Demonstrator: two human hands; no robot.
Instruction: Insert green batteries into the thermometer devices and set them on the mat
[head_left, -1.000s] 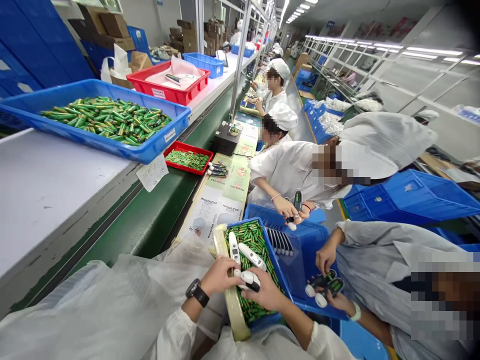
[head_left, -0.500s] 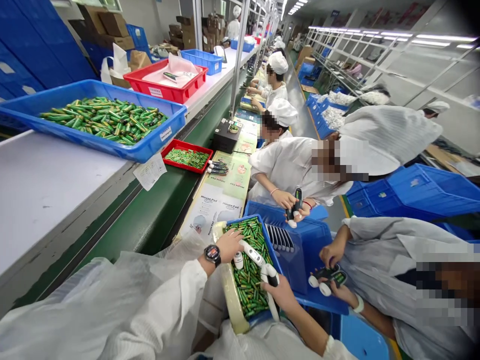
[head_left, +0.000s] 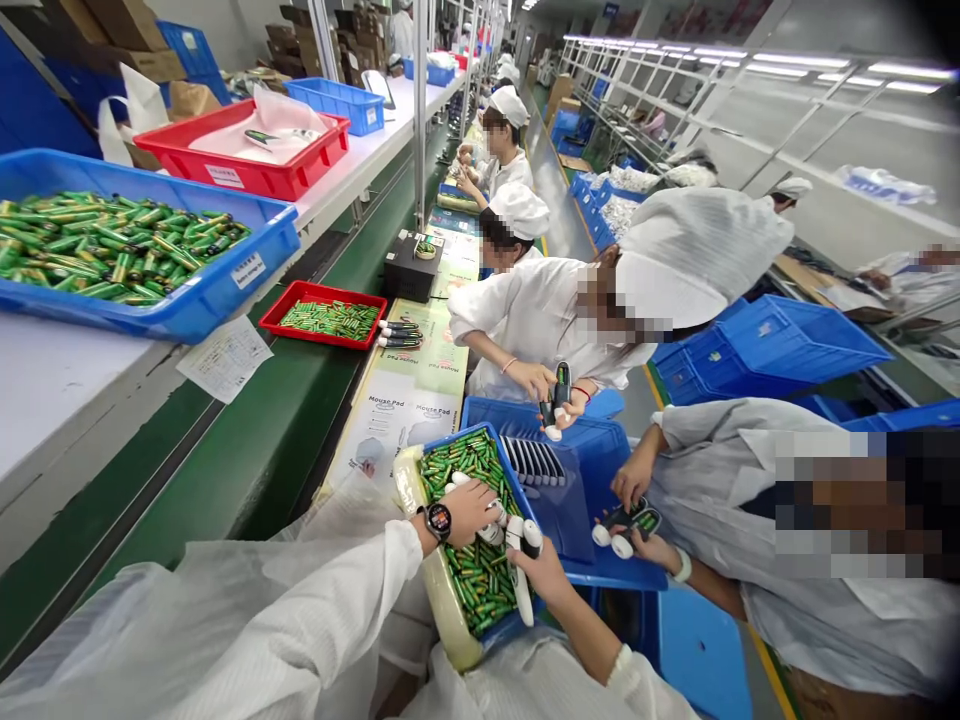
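Beside a green belt (head_left: 259,470), strip lights (head_left: 791,72) overhead, right hand (head_left: 546,572) gripping white devices (head_left: 522,588), left hand (head_left: 469,510), grip unclear

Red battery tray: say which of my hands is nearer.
Left. In view, your left hand is below and right of the red battery tray; your right hand, farther that way.

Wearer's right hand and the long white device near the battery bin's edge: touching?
Touching. The head view shows the right hand gripping the white device, fingers lapped across its body.
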